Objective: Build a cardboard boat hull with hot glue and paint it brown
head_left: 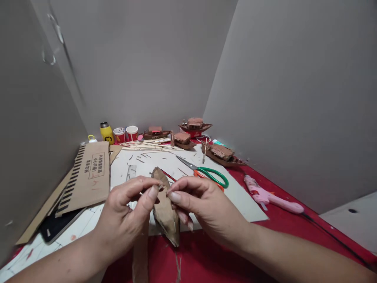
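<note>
A small cardboard boat (166,220) lies lengthwise on the white sheet's front edge, its lower tip over the red cloth. Above its middle, my left hand (134,204) pinches with thumb and forefinger; a tiny bit shows at the fingertips, too small to name. My right hand (200,200) is also closed in a pinch, its fingertips close to the left ones; whatever it holds is hidden. Just beyond my right hand lie scissors (212,175) with green and orange handles. A thin red stick (168,175) rests behind the boat.
Brown model boats (222,154) stand at the back right. Thin wooden sticks (150,145), paper cups (132,133) and a yellow bottle (107,133) are at the back. Flat cardboard (91,173) lies left; a pink glue gun (273,198) with a black cord lies right.
</note>
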Demonstrator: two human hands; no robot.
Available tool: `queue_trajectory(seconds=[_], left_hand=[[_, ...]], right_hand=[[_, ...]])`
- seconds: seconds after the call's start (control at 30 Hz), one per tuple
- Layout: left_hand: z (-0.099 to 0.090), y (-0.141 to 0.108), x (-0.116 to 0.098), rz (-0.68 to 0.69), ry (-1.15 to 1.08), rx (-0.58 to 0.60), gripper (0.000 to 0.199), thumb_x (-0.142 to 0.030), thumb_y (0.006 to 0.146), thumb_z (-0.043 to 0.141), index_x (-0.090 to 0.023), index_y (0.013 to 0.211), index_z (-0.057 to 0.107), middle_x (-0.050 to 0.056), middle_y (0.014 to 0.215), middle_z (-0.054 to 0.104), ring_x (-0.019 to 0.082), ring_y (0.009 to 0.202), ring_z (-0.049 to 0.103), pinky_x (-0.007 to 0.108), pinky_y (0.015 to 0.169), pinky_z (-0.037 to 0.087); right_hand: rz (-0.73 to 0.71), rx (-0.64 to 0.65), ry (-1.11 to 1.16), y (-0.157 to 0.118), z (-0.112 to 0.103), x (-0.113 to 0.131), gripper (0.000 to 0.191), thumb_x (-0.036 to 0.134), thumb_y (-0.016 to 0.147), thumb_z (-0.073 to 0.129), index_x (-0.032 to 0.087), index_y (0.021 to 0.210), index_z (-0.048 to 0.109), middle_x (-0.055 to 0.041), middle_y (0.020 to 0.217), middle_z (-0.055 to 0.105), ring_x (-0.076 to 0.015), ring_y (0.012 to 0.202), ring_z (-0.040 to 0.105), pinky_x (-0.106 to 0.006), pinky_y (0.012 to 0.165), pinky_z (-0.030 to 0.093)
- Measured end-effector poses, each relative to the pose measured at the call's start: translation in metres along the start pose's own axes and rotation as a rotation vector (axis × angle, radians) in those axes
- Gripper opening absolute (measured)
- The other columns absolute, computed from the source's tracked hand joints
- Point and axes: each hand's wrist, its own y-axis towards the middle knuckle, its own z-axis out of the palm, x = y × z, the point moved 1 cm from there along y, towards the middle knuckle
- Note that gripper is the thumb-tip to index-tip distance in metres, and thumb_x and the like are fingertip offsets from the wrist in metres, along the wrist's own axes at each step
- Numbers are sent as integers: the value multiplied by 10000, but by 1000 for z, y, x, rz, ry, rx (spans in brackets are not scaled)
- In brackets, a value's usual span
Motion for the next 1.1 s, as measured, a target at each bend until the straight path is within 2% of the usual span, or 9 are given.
queue_trajectory(seconds=[0.1,0.3,0.47,0.87,1.1], left_hand=[[0,-2,-2,128,77,-33,182,-142,915,546,-230,991,686,-21,857,710,90,772,667,172,712,516],[1,-3,-2,273,173,-97,179,-99,893,566,-157,1010,689,40,898,735,113,804,690,191,744,533],[1,-3,-4,312,200,-100,175,-94,892,567,-132,1001,698,42,816,721,108,733,678,190,698,535],[-1,-7,-11,427,291,-80,268,-52,872,588,-165,1102,666,30,892,731,97,808,686,166,753,530],[-1,-7,-15,446,303,-71,264,-50,874,578,-136,1103,677,46,877,728,99,796,680,164,745,532]], right_hand=[[5,20,8,2,9,4,216,347,753,780,152,773,691,27,503,615,-54,402,521,-146,411,439],[-45,23,55,5,19,5,242,350,701,817,135,742,715,12,570,645,-54,406,542,-154,404,457],[-31,30,81,4,19,4,247,344,698,817,126,728,705,13,577,641,-56,403,543,-152,383,462],[-25,95,121,3,19,8,218,315,731,790,121,727,689,9,603,661,-51,408,566,-124,369,461],[-28,125,158,3,20,9,226,313,746,778,114,712,677,1,608,665,-54,413,575,-123,373,455]])
